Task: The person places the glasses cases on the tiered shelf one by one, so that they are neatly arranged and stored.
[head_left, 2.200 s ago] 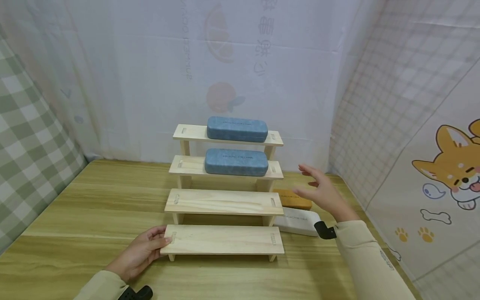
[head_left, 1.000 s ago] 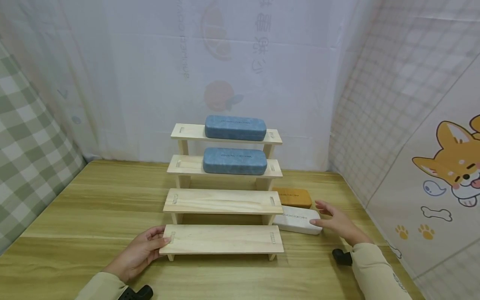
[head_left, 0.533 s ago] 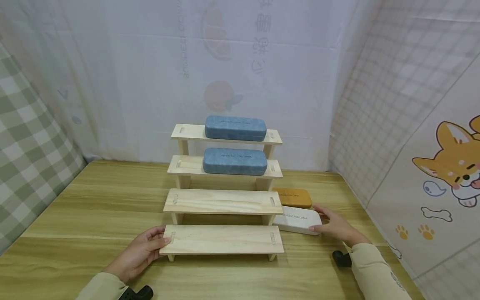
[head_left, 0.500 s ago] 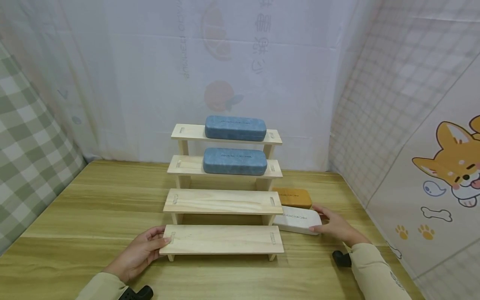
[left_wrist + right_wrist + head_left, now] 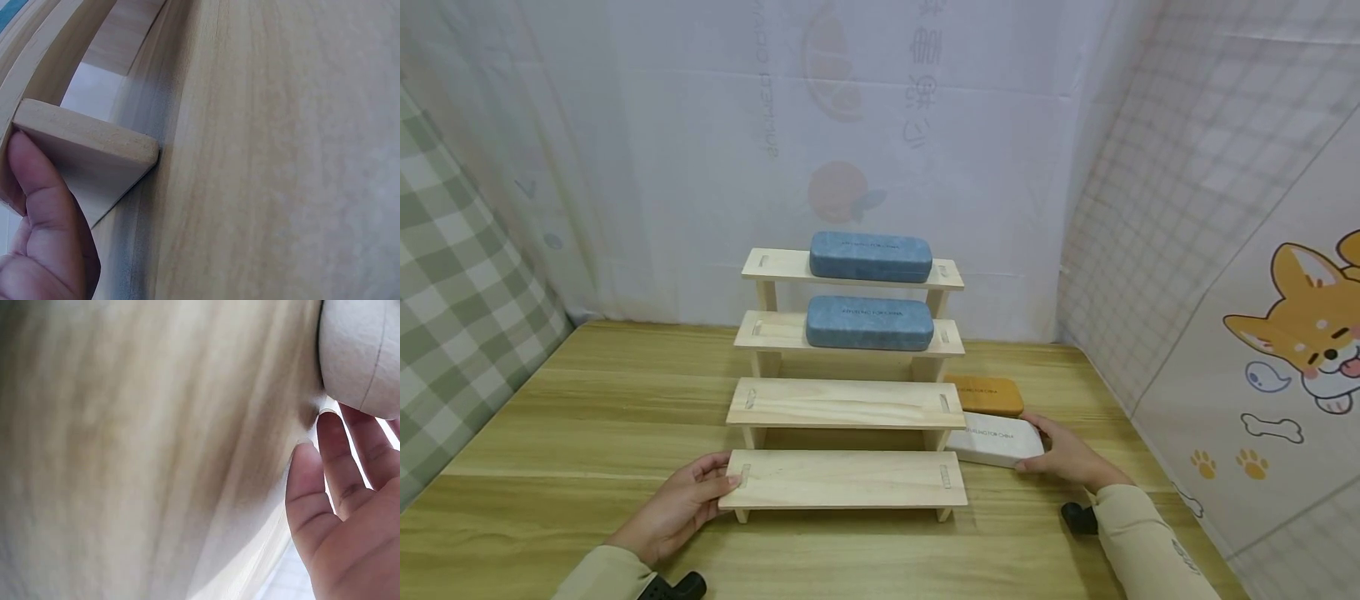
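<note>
My left hand pinches the left end of the lowest shelf of a stepped wooden display rack, thumb on top and fingers underneath. In the left wrist view, fingers lie against the board beside one of its feet. At the right of the rack, my right hand grips the right end of a white glasses case, thumb at the front corner and fingers behind. The case lies on the table, its left end hidden by the rack. The right wrist view shows fingertips close to the rounded end of the case.
Two blue glasses cases, one on the top shelf and one on the second shelf, sit on the rack. Behind the white case lies a mustard-yellow case, partly hidden by the rack. Cloth walls border the wooden table.
My right hand came down from above beside the rack, reached the right end of the white glasses case and closed lower around it. The left hand kept its hold on the lowest shelf.
</note>
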